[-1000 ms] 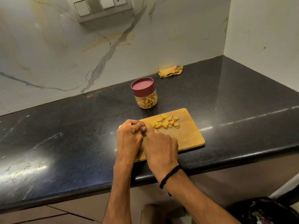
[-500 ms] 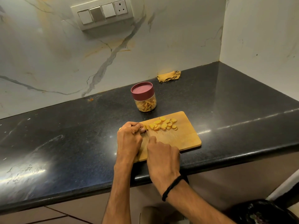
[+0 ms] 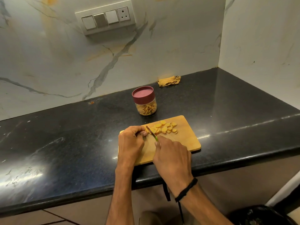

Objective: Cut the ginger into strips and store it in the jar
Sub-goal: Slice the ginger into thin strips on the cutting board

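Observation:
A wooden cutting board [image 3: 186, 137] lies at the counter's front edge. Several round yellow ginger slices [image 3: 165, 127] lie in a heap on its far part. My left hand [image 3: 131, 142] has its fingers curled and pinches a small ginger piece at the heap's left side. My right hand [image 3: 172, 156] grips a knife [image 3: 151, 133] with a green handle; its blade slants up-left against the held piece. Behind the board stands a clear jar [image 3: 146, 103] with a maroon lid on it and ginger strips inside.
The black stone counter [image 3: 65, 135] runs left and right of the board. A crumpled yellow cloth [image 3: 168, 80] lies by the marble back wall. A switch panel [image 3: 105, 18] hangs on the wall. A side wall closes the right end.
My right hand has drawn back toward me, and the knife blade now shows between the hands. The view has tilted upward. My left hand stays on the ginger.

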The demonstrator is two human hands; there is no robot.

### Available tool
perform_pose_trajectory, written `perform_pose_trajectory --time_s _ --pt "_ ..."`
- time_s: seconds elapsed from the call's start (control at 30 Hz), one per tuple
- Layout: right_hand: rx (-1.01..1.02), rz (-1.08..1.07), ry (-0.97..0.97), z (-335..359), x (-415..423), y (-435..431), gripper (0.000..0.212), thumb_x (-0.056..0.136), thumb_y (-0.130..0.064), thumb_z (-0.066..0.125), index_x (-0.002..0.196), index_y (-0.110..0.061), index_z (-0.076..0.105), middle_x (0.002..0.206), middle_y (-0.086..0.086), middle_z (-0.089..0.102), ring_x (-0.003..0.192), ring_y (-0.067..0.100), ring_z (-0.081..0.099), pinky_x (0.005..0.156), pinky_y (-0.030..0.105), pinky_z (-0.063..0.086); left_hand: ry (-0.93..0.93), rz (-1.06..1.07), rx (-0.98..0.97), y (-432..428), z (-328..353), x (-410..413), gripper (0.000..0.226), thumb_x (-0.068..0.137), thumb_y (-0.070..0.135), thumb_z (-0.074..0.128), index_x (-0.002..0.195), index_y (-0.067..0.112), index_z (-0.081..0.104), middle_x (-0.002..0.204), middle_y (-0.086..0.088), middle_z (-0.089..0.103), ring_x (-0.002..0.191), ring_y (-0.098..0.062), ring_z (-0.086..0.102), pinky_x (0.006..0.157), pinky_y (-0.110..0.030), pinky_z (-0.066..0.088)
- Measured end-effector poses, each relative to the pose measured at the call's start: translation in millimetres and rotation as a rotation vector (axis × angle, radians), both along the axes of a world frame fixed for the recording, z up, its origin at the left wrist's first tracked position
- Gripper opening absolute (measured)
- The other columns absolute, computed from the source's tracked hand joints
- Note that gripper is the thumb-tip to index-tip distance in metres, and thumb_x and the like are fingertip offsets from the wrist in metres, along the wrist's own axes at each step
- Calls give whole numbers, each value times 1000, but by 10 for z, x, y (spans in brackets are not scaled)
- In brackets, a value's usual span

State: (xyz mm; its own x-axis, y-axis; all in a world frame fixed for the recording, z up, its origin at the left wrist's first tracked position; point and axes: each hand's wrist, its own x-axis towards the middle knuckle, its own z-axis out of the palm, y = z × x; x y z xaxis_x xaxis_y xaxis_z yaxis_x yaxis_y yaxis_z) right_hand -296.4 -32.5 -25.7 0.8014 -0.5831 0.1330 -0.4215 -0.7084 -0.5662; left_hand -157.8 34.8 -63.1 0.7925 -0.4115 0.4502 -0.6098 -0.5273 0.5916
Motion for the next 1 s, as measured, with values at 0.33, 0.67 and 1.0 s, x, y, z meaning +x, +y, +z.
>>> perform_pose_trajectory --time_s 0.33,0.67,1.0 --pt "19 -41 15 -49 158 -78 31 104 -31 37 133 -27 47 112 0 63 103 21 59 72 30 34 79 20 75 -6 -17 22 18 85 15 77 101 18 70 99 7 67 88 -6 61 79 -11 48" --pt "63 -34 18 -55 214 -82 33 104 -33 38 136 -27 46 114 0 63 105 20 58 74 28 36 41 51 13 9 9 -6 7 93 15 69 96 21 67 89 12 62 85 -5 60 78 -15 48" --pt "54 -32 19 -76 227 -74 34 104 -33 38 136 -27 46 113 -1 63 103 18 58 74 27 39 135 140 24 -4 37 73 7 98 18 60 97 18 67 93 2 67 86 -11 61 72 -18 45"
